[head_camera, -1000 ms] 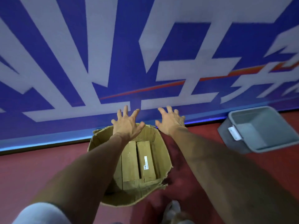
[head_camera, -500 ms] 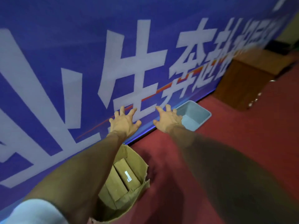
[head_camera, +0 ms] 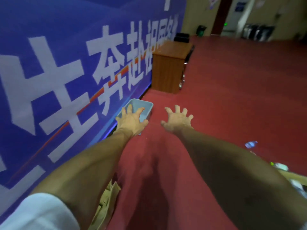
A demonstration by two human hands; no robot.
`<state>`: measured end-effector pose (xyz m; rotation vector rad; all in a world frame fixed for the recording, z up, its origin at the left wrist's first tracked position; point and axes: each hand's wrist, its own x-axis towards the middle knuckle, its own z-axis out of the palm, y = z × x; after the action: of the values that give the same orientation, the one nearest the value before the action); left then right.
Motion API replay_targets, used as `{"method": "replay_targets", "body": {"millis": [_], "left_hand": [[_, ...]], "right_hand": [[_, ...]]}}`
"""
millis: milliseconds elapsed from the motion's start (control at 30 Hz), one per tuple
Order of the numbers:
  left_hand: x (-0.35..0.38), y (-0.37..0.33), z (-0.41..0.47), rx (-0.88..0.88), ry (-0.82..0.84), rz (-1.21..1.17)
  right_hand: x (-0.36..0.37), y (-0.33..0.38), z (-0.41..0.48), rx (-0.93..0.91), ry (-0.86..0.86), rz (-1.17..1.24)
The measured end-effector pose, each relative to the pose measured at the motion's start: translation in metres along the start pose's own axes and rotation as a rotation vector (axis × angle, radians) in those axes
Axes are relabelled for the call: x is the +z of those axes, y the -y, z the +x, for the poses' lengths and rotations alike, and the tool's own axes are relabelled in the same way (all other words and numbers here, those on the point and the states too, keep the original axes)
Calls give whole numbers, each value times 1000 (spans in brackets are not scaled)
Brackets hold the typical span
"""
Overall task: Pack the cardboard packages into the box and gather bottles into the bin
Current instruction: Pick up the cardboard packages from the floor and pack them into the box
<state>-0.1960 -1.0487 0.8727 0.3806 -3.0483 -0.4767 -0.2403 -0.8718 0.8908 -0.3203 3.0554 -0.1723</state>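
The cardboard box shows only an edge beneath the left forearm. Both arms stretch forward, with left hand and right hand splayed and holding nothing. The grey bin sits behind the left hand, against the banner. A bottle lies rightward on open red carpet. The banner's white characters read 生奔赴 — the rest is blurred.

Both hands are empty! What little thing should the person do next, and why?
Probably reach the right hand toward the bottle lying on the red carpet to its right: both hands are open and empty, and the bin stands ahead, past the left hand.
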Motion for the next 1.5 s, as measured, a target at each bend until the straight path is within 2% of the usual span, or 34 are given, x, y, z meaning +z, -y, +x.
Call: {"method": "replay_targets", "body": {"millis": [367,633,1067,1333,1500], "left_hand": [[85,-286,-148,366,93,-51],[138,-440,-217,586,167,-11],[231,-684,-203,861,258,-26],[278,-800,-225,994,331,30],[310,-857,-265,1017,366,29]], "right_hand": [[-29,-288,-195,397,-48,17],[-39,-440,-294,611,-68,33],[-54,-664,-308,829,-73,-12],[-49,-774,-339,962,-70,47],[-39,-838,-380,1001,-68,30]]}}
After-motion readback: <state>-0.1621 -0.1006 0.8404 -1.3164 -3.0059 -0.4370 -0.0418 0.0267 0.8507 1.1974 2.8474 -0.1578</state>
